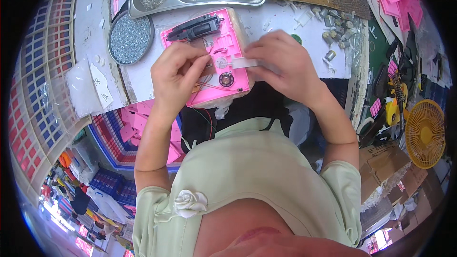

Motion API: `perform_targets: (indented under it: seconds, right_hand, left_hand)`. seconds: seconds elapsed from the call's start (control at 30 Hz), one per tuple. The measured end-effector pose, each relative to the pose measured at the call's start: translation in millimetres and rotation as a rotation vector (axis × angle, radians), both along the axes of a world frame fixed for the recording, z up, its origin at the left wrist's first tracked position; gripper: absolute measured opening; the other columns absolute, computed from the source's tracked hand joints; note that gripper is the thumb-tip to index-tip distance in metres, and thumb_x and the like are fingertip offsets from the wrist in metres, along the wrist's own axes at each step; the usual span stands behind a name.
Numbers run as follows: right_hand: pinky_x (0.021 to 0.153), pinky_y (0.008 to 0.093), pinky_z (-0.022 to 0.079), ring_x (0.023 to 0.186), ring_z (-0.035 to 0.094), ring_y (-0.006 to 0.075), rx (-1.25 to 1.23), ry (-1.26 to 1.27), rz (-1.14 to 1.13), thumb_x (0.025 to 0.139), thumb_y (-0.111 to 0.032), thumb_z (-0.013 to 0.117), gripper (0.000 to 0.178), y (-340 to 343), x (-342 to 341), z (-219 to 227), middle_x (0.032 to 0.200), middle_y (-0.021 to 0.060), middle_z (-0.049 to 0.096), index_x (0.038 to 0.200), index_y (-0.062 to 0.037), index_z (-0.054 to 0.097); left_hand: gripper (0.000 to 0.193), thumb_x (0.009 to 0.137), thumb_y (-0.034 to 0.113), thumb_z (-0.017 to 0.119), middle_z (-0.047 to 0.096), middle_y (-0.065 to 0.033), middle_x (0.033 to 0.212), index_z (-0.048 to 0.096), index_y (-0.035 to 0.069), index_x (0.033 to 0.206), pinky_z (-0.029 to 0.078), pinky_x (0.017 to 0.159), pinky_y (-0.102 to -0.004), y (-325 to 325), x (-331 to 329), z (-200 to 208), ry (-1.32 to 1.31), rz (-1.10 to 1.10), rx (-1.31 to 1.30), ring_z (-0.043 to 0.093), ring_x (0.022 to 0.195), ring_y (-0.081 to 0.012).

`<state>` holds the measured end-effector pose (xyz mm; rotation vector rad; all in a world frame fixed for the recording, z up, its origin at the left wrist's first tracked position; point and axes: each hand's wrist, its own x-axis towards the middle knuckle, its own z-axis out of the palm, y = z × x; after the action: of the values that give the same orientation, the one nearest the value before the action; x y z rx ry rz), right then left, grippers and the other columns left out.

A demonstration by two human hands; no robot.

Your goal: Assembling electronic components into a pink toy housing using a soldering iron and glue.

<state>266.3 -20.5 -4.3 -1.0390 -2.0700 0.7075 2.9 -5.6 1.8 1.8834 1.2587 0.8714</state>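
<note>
Dish of screws: a round dark dish heaped with small silvery screws [131,39] sits on the white desk [143,78], left of the work; its contents look ready to spill if knocked.
Left grip: the left hand [177,69] bends over the housing's left side, thumb and forefinger tips close together; from here I can't tell whether they pinch anything.
Pink housing: the open, shallow pink plastic shell [228,45] lies tilted between both hands on a pale, plastic-covered pad [239,24] at the desk's front. It looks light and stiff, perhaps a little slippery; I'd take it by the outer walls.
Black module: a long black plastic part [195,28] lies across its far end, likely rigid.
Wires: thin red wires [209,84] trail inside, probably fragile; better not to tug.
Speaker: a small round black disc [226,79], best touched by its rim.
White strip: flat, translucent, seemingly thin and bendy [243,62]; its edges suit a light pinch.
Right grip: the blurred right hand [285,69] curls nearly closed, apparently holding the strip's right end.
</note>
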Motion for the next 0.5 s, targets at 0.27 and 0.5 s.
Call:
perform_targets:
  seconds: [0.27, 0.5]
  right_hand:
    - [0.076, 0.0371, 0.05, 0.091, 0.058, 0.0251, 0.19, -0.396, 0.082, 0.072, -0.012, 0.074, 0.026, 14.1, -24.7, 18.6, 0.096, 0.0034, 0.063, 0.098, -0.0093, 0.07]
    - [0.08, 0.0372, 0.045, 0.096, 0.055, 0.024, 0.242, -0.528, 0.164, 0.072, -0.016, 0.066, 0.024, 16.7, -32.2, 35.4, 0.094, 0.0036, 0.06, 0.093, -0.0061, 0.068]
  left_hand:
    - [0.012, 0.084, -0.005, 0.077, 0.068, -0.0103, 0.089, 0.071, -0.002, 0.093, 0.049, 0.069, -0.0278, -12.1, -0.8, -20.9, -0.106, 0.065, 0.122, 0.065, 0.082, -0.0191]
    - [0.012, 0.083, -0.004, 0.077, 0.069, -0.0105, 0.088, 0.071, -0.002, 0.092, 0.05, 0.071, -0.0299, -11.5, -2.3, -21.5, -0.098, 0.054, 0.123, 0.065, 0.081, -0.0209]
